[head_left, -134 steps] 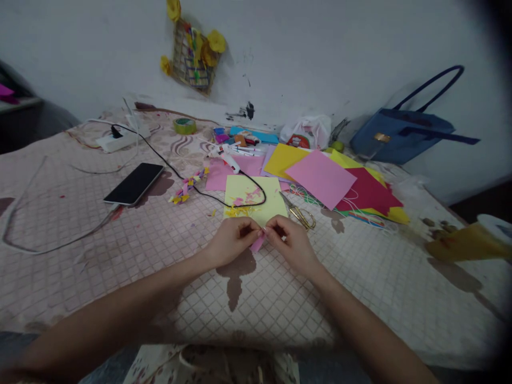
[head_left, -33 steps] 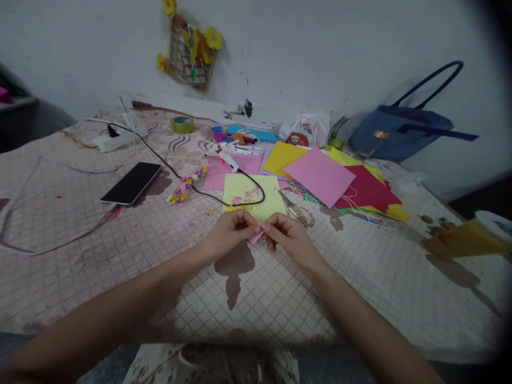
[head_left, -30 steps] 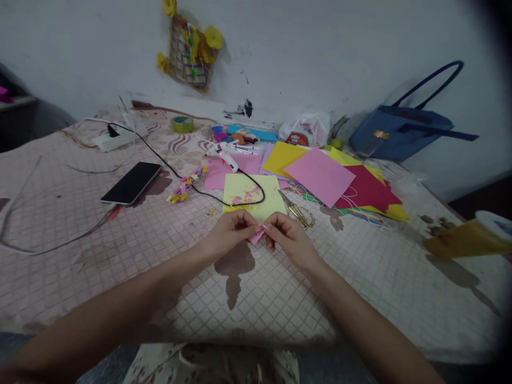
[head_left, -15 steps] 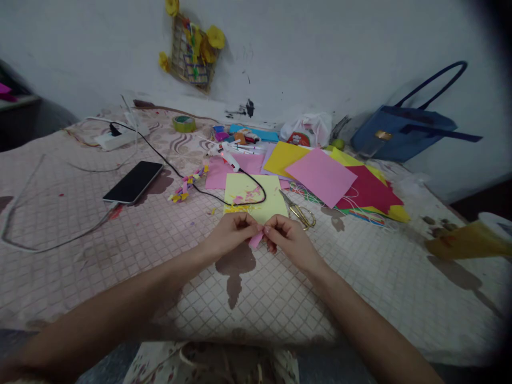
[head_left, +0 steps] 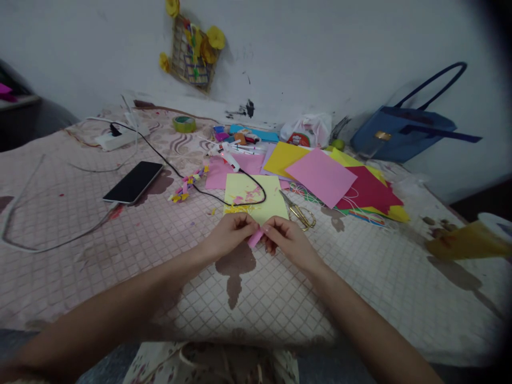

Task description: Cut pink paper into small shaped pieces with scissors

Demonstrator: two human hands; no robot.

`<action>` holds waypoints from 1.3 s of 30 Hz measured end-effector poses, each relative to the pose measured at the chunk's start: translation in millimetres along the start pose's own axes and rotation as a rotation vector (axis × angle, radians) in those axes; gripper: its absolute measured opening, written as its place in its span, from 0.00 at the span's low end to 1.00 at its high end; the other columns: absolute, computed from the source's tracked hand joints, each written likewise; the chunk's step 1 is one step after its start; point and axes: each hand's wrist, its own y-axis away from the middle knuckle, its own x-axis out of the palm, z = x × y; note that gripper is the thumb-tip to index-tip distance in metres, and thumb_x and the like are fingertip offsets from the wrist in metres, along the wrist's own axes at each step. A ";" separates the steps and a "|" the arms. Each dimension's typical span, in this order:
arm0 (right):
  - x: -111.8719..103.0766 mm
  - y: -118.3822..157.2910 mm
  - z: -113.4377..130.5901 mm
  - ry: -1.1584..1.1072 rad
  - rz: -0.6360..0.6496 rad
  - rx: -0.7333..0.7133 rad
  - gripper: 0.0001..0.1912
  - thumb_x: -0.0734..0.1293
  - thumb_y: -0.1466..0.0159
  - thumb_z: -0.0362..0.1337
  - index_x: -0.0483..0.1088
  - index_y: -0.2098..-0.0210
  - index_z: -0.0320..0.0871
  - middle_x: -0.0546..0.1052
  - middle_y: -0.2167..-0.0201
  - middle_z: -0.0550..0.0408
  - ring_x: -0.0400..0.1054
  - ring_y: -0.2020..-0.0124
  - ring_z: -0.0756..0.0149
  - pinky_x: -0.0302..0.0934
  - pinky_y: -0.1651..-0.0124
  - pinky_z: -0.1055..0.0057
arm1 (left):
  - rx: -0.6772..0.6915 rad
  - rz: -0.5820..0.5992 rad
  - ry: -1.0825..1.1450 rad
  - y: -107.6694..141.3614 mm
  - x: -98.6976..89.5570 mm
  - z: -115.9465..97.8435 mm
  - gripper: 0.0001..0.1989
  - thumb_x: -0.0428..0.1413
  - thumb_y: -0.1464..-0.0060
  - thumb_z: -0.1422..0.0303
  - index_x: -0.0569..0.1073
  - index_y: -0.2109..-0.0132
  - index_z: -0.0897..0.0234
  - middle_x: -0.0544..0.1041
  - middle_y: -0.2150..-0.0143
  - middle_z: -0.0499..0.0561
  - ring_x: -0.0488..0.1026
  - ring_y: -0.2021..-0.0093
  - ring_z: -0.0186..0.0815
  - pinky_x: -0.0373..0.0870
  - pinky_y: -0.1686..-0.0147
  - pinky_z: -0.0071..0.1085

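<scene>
A small strip of pink paper [head_left: 255,238] is pinched between my two hands, above the front edge of a pale yellow sheet [head_left: 272,198]. My left hand [head_left: 237,229] is closed on its left side, thumb against the fingers. On the other side my right hand [head_left: 285,236] grips it with thumb and forefinger, the other fingers curled. Yellow and pink paper scraps [head_left: 240,208] lie on the sheet. Gold-handled scissors [head_left: 303,215] rest just beyond my right hand. A white glue gun [head_left: 229,159] with a lit red light lies behind the sheet.
To the left are a phone [head_left: 134,182] on a cable, a power strip [head_left: 120,137] and a colourful paper garland [head_left: 187,185]. Coloured sheets [head_left: 322,176] are piled at the right, before a blue bag [head_left: 400,130]. A yellow cup [head_left: 468,238] stands far right. The glue gun's black cord crosses the sheet.
The fingertips have parted slightly, showing more of the pink paper between them. Everything else stays where it was.
</scene>
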 end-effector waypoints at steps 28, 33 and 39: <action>6.7 5.4 2.5 0.591 -0.257 -0.334 0.05 0.60 0.42 0.32 0.64 0.74 0.43 0.68 0.78 0.57 0.62 0.76 0.70 0.55 0.73 0.73 | -0.296 0.062 0.322 2.9 2.6 -2.0 0.07 0.55 0.55 0.69 0.72 0.72 0.70 0.74 0.76 0.50 0.71 0.74 0.29 0.67 0.69 0.26; 5.5 6.6 1.1 0.866 -0.222 -0.492 0.05 0.59 0.40 0.31 0.65 0.72 0.43 0.69 0.75 0.55 0.62 0.73 0.69 0.54 0.70 0.73 | -0.301 0.068 0.365 2.0 1.3 3.1 0.05 0.54 0.56 0.71 0.73 0.73 0.70 0.74 0.76 0.50 0.71 0.74 0.29 0.68 0.68 0.27; 0.2 6.1 -1.4 1.158 -0.154 -0.597 0.09 0.57 0.38 0.32 0.66 0.72 0.41 0.69 0.74 0.54 0.62 0.72 0.69 0.55 0.69 0.73 | -0.322 0.075 0.486 -0.5 1.0 7.6 0.05 0.55 0.57 0.72 0.72 0.72 0.72 0.74 0.75 0.52 0.72 0.73 0.30 0.69 0.65 0.30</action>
